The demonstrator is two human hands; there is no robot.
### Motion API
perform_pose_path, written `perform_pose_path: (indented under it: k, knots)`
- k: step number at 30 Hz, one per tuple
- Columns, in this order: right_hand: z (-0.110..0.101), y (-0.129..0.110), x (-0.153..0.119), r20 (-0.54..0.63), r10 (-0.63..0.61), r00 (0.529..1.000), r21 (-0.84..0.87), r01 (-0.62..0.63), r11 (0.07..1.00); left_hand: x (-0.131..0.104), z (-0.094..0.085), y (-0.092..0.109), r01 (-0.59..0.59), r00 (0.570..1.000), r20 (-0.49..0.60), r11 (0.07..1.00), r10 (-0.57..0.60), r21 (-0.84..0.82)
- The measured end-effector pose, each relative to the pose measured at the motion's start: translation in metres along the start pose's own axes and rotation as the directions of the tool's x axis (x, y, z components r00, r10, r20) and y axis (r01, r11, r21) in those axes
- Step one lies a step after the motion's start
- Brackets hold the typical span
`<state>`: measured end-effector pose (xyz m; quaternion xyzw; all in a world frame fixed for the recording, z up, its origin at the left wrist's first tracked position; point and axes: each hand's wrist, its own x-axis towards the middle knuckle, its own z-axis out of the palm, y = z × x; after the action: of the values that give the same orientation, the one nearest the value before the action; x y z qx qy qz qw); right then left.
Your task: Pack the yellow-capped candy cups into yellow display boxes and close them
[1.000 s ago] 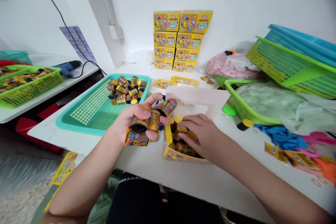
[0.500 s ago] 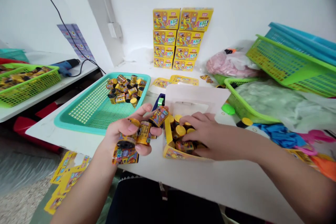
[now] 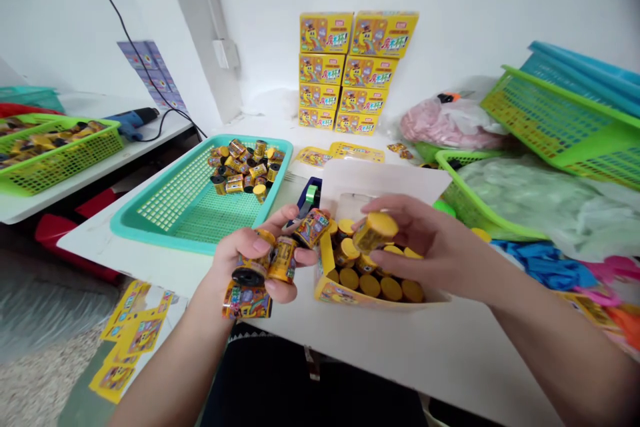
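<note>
Several small printed canisters (image 3: 283,259) with yellow and black ends are bunched in my left hand (image 3: 250,253), its fingers wrapped round them. My right hand (image 3: 425,240) pinches one canister (image 3: 375,232), yellow end up, above the open yellow box (image 3: 327,290). Inside that box, rows of canisters (image 3: 370,285) stand with yellow ends upward. The box's white lid is raised at the back. Left of it, a teal basket (image 3: 150,240) holds a heap of similar canisters (image 3: 245,167) at its far end.
Yellow printed boxes (image 3: 325,70) are stacked by the wall. A tape dispenser (image 3: 309,197) stands behind my left hand. At the right are green baskets (image 3: 565,120) with plastic bags and a blue cloth (image 3: 530,263). Another canister basket (image 3: 60,163) is far left.
My right hand has risen out of the box with a canister between its fingers, uncovering the near row. My left hand keeps its bunch; the view has shifted slightly.
</note>
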<state>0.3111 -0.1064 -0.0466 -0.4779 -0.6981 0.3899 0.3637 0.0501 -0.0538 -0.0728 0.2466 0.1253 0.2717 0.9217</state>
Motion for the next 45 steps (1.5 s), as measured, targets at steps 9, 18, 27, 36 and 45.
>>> perform_pose_path:
  k: [9,18,27,36,45]
  knots:
    - [0.015,-0.002,0.01,0.182,-0.025,0.983,-0.579,0.128,0.805,-0.01,-0.001,0.013,-0.059,0.993,-0.102,0.997,0.053,-0.049]
    - [0.042,0.014,0.016,0.074,-0.133,0.988,-0.741,0.143,0.656,-0.007,0.001,0.007,-0.045,0.998,-0.037,0.999,0.044,-0.025]
    - [0.042,0.015,0.019,0.068,-0.102,0.992,-0.816,0.114,0.567,-0.001,0.001,-0.002,-0.034,0.999,-0.017,0.999,0.035,0.011]
    - [0.022,-0.004,0.009,-0.1,-0.036,0.994,-0.17,0.019,0.985,0.007,0.005,-0.013,0.016,0.997,0.078,1.0,-0.016,0.004]
    - [0.024,-0.004,0.01,-0.042,-0.044,0.998,0.24,0.053,0.969,0.018,0.023,-0.016,0.06,0.988,0.139,0.997,-0.067,0.053]
